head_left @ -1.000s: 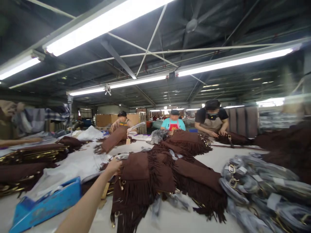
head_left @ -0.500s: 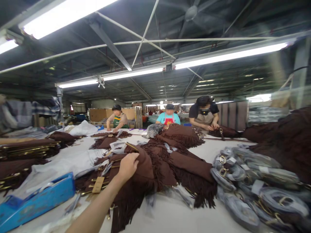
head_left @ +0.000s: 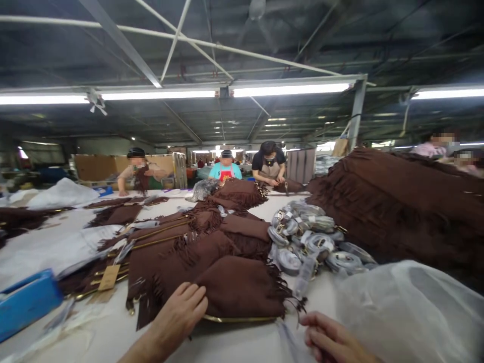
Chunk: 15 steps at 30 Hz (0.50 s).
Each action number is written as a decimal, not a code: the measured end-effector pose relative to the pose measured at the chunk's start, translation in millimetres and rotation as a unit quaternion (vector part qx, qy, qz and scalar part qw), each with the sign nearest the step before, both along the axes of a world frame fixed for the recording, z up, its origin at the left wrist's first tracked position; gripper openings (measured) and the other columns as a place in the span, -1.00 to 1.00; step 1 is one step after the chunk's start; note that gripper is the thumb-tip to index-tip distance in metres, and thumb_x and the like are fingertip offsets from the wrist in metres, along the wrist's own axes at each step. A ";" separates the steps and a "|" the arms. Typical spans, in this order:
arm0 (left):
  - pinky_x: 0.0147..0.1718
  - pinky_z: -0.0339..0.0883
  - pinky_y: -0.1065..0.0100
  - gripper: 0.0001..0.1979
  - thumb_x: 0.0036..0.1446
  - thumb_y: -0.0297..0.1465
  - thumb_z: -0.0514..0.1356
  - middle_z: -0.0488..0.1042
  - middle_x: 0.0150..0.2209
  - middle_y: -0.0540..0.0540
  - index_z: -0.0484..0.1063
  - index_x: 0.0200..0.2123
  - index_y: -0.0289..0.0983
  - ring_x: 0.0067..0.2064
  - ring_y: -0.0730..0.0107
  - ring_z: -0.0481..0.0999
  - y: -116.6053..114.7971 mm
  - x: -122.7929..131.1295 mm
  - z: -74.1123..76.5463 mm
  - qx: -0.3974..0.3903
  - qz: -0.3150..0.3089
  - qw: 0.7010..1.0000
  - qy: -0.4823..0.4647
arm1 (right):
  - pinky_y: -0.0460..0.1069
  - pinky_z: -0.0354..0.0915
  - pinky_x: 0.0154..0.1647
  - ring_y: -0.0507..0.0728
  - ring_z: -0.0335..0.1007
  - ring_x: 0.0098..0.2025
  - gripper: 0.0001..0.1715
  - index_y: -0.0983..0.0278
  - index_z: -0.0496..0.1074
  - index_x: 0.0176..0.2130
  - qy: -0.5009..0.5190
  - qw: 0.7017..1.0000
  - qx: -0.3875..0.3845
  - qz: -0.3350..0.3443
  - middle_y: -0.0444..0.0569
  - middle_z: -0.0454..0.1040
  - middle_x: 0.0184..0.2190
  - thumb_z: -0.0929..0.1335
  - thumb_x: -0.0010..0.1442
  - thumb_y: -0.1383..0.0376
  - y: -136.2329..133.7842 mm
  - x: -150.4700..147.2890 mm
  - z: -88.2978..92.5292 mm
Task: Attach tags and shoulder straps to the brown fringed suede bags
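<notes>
A brown fringed bag [head_left: 242,282] lies in front of me, its gold-coloured metal edge turned toward me. My left hand [head_left: 181,312] is closed on the bag's near left corner, fingers over the top of the fabric. At the bag's right end, my right hand [head_left: 333,338] is beside thin dark strands, with its fingers bent and apart; no firm hold on them shows. More brown fringed bags [head_left: 151,257] lie under and behind this one, some with gold edges. A tan cardboard tag [head_left: 109,277] hangs at the left of the stack.
Wrapped coiled straps [head_left: 317,242] are heaped right of the bags. A large brown fringed pile [head_left: 397,206] rises behind translucent plastic sheeting [head_left: 412,307]. A blue tape dispenser [head_left: 30,302] stands at left. Several co-workers, including one in a turquoise shirt [head_left: 226,169], are across the table.
My view has turned right. My left hand has brought a bag nearer, its gold edge now facing me. My right hand has come into view at lower right.
</notes>
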State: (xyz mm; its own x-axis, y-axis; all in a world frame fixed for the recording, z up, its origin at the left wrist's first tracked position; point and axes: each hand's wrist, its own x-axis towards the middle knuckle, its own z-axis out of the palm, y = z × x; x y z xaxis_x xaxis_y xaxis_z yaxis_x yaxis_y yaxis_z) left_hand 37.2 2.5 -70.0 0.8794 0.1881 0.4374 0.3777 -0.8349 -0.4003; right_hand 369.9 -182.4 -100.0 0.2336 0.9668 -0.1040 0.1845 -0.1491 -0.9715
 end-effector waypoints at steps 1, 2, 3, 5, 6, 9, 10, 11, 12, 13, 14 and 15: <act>0.03 0.18 0.22 -0.79 0.22 -0.50 0.18 0.52 -0.02 -0.09 0.42 -0.07 -0.22 -0.03 0.25 0.44 1.5 -6.6 -2.3 -0.004 0.001 1.000 0.000 | -0.17 0.09 -0.68 -0.08 0.13 -0.70 -0.49 0.20 0.35 -0.28 0.016 1.000 0.002 0.001 -0.22 0.34 -0.60 0.35 -0.05 -0.12 0.5 -0.5 -0.4; 0.01 0.20 0.23 -0.75 0.22 -0.54 0.16 0.53 0.00 -0.09 0.42 -0.05 -0.20 -0.01 0.24 0.44 4.1 -14.0 -3.6 -0.006 0.001 1.000 -0.002 | -0.17 0.07 -0.68 -0.09 0.11 -0.71 -0.51 0.22 0.33 -0.28 0.010 1.000 0.004 -0.003 -0.22 0.35 -0.58 0.34 -0.05 -0.09 0.3 -0.9 -0.4; 0.01 0.20 0.24 -0.71 0.21 -0.57 0.13 0.53 0.00 -0.09 0.42 -0.04 -0.19 0.00 0.24 0.45 7.2 -21.8 -4.2 -0.005 0.001 1.000 -0.005 | -0.17 0.07 -0.68 -0.09 0.10 -0.71 -0.54 0.23 0.32 -0.28 -0.008 1.000 0.003 -0.005 -0.22 0.35 -0.58 0.32 -0.03 -0.06 -0.7 -1.3 0.0; 0.03 0.20 0.21 -0.62 0.17 -0.64 0.06 0.55 0.01 -0.08 0.44 -0.04 -0.16 0.01 0.22 0.47 13.0 -36.6 -3.6 0.000 0.000 1.000 -0.013 | -0.14 0.10 -0.68 -0.04 0.15 -0.70 -0.64 0.24 0.32 -0.28 -0.082 0.996 0.003 -0.017 -0.22 0.34 -0.60 0.26 0.07 0.02 -3.9 -2.8 3.1; 0.04 0.20 0.21 -0.57 0.14 -0.67 0.04 0.55 0.02 -0.08 0.45 -0.03 -0.16 0.02 0.22 0.47 14.7 -42.8 -2.5 0.001 -0.002 1.000 -0.010 | -0.11 0.17 -0.64 0.00 0.22 -0.66 -0.69 0.24 0.33 -0.27 -0.137 0.990 0.017 -0.021 -0.19 0.36 -0.59 0.22 0.12 0.08 -5.6 -4.3 5.9; 0.02 0.25 0.24 -0.48 0.08 -0.70 0.00 0.53 0.06 -0.08 0.43 0.01 -0.15 0.05 0.23 0.47 12.7 -52.4 4.0 -0.021 0.003 1.000 0.018 | -0.02 0.37 -0.21 0.12 0.48 -0.23 -0.71 0.22 0.39 -0.15 -0.322 0.939 0.121 0.016 -0.01 0.51 -0.24 0.19 0.16 0.35 -7.1 -13.5 16.6; -0.01 0.28 0.27 -0.47 0.07 -0.70 0.00 0.53 0.06 -0.07 0.44 0.01 -0.14 0.05 0.25 0.47 10.5 -52.0 8.0 -0.035 0.008 0.999 0.021 | -0.01 0.33 -0.06 0.14 0.45 -0.07 -0.62 0.21 0.39 -0.08 -0.375 0.914 0.148 0.041 0.01 0.48 -0.07 0.20 0.13 0.42 -5.4 -18.0 19.7; -0.04 0.31 0.30 -0.47 0.07 -0.70 0.00 0.54 0.05 -0.07 0.44 0.00 -0.13 0.05 0.26 0.48 8.1 -50.0 13.5 -0.051 0.015 0.998 0.020 | -0.01 0.30 0.01 0.14 0.42 0.01 -0.54 0.18 0.37 -0.02 -0.421 0.891 0.157 0.065 0.01 0.44 0.03 0.21 0.10 0.47 -2.1 -23.0 21.9; -0.06 0.33 0.33 -0.49 0.07 -0.69 0.00 0.55 0.03 -0.06 0.45 -0.01 -0.13 0.03 0.28 0.49 6.1 -46.3 21.2 -0.066 0.025 0.997 0.014 | -0.03 0.30 -0.01 0.15 0.43 0.02 -0.49 0.18 0.36 0.01 -0.464 0.870 0.147 0.081 0.00 0.43 0.06 0.23 0.08 0.49 2.6 -28.1 22.9; -0.09 0.35 0.35 -0.51 0.08 -0.68 0.00 0.56 0.00 -0.06 0.46 -0.03 -0.14 0.01 0.29 0.50 4.4 -41.2 31.6 -0.079 0.039 0.996 0.007 | -0.04 0.32 -0.08 0.16 0.46 -0.03 -0.50 0.18 0.37 0.01 -0.507 0.848 0.127 0.087 0.00 0.45 0.02 0.25 0.08 0.49 8.7 -32.8 22.8; -0.10 0.36 0.36 -0.53 0.10 -0.67 0.00 0.56 -0.02 -0.07 0.46 -0.03 -0.14 -0.01 0.30 0.51 3.3 -34.9 44.9 -0.085 0.055 0.995 -0.001 | -0.06 0.33 -0.18 0.15 0.49 -0.11 -0.55 0.19 0.38 -0.02 -0.551 0.823 0.107 0.082 -0.01 0.49 -0.05 0.26 0.10 0.48 15.9 -36.9 21.4; -0.12 0.37 0.36 -0.56 0.13 -0.65 0.00 0.56 -0.04 -0.07 0.45 -0.04 -0.15 -0.04 0.31 0.52 2.4 -27.5 61.3 -0.084 0.070 0.994 -0.007 | -0.08 0.32 -0.28 0.14 0.52 -0.19 -0.63 0.20 0.41 -0.08 -0.592 0.797 0.091 0.071 -0.03 0.51 -0.12 0.27 0.13 0.47 23.7 -40.1 19.1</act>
